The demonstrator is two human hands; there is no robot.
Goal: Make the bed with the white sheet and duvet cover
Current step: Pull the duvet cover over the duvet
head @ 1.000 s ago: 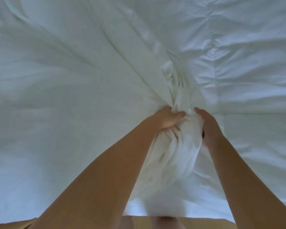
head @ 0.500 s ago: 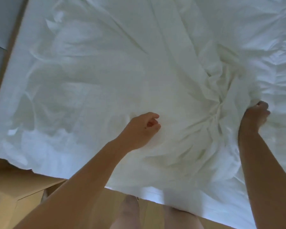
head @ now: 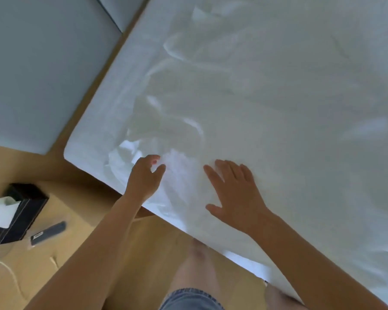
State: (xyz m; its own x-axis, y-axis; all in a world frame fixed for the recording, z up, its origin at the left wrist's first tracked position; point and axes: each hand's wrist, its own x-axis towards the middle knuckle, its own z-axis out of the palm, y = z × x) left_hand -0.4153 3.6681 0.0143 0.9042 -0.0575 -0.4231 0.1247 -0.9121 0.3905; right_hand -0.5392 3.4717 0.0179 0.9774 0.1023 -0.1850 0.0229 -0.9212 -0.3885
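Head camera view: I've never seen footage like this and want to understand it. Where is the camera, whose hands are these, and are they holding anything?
There is no machine here. A person wears one camera on the head, looking forward and down. They stand at a corner of a bed covered by a rumpled white sheet. The right hand lies flat on the sheet, fingers spread. The left hand hovers at the crumpled cloth near the corner, fingers curved, gripping nothing visible. Beside the bed are a black tissue box and a dark flat gadget.
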